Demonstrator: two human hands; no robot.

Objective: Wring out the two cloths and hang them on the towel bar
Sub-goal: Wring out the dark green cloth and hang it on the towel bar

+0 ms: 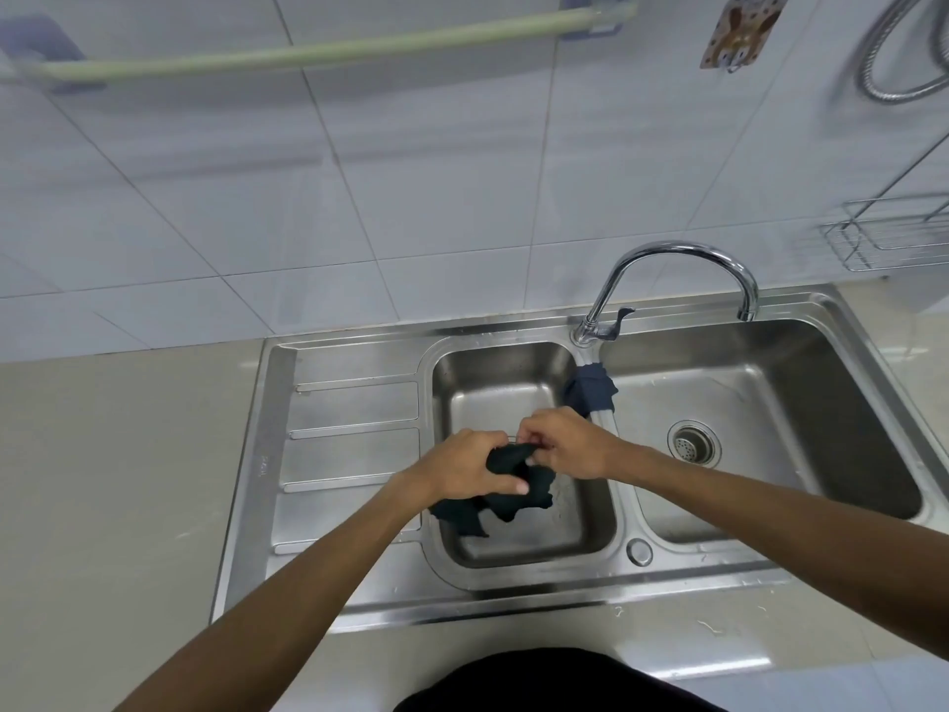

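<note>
Both hands hold a dark green cloth (pixel 513 498) over the small left basin of the steel sink (pixel 354 603). My left hand (pixel 464 467) grips its bunched upper part, with the loose ends hanging below. My right hand (pixel 565 444) pinches the cloth's top edge close beside the left hand. A second cloth, dark blue (pixel 590 390), lies draped over the divider between the two basins, just behind my right hand. The pale green towel bar (pixel 318 51) runs along the tiled wall high up, with nothing on it.
A curved chrome tap (pixel 672 254) arches over the right basin, which has a round drain (pixel 693 444). A wire rack (pixel 893 233) hangs on the wall at the right, a shower hose (pixel 893 54) above it. Beige counter surrounds the sink.
</note>
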